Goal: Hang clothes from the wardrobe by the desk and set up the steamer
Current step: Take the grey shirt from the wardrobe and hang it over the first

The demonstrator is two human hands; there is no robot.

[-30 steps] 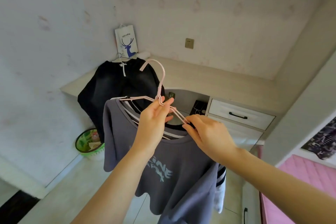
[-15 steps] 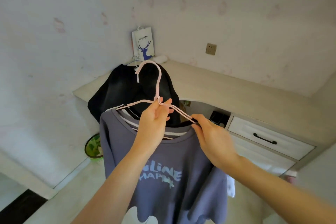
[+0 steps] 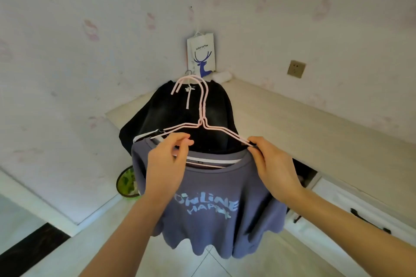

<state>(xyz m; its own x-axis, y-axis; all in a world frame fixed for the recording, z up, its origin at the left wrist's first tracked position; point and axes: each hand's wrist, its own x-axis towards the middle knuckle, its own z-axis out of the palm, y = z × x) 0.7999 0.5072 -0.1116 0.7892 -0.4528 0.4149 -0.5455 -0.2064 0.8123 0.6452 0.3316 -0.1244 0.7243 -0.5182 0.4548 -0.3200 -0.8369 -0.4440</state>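
Both hands are raised in the middle of the view, holding up a pair of pink wire hangers (image 3: 203, 108) whose hooks lie close together and point away towards the far corner. The left hand (image 3: 166, 164) has its fingers (image 3: 180, 141) curled, thumb and forefinger pinched together at the hangers' left arm; the exact point of contact cannot be told. The right hand (image 3: 273, 165) pinches the hangers' right arm where it enters the collar. A grey-blue T-shirt (image 3: 209, 227) with pale "ONLINE" lettering hangs from the hangers, above the tiled floor (image 3: 180, 263). White stripes of a second garment (image 3: 211, 160) show inside its collar. Behind it a black garment (image 3: 155, 117) with a white drawstring hangs at the left end of the pale worktop (image 3: 292, 123). In the far corner a white paper bag (image 3: 201, 51) printed with a blue deer hangs against the wall. A wall socket (image 3: 296, 68) sits to its right. A green basket (image 3: 125, 183) stands on the floor at left. A white drawer (image 3: 337, 200) with a black handle lies below the worktop at right.
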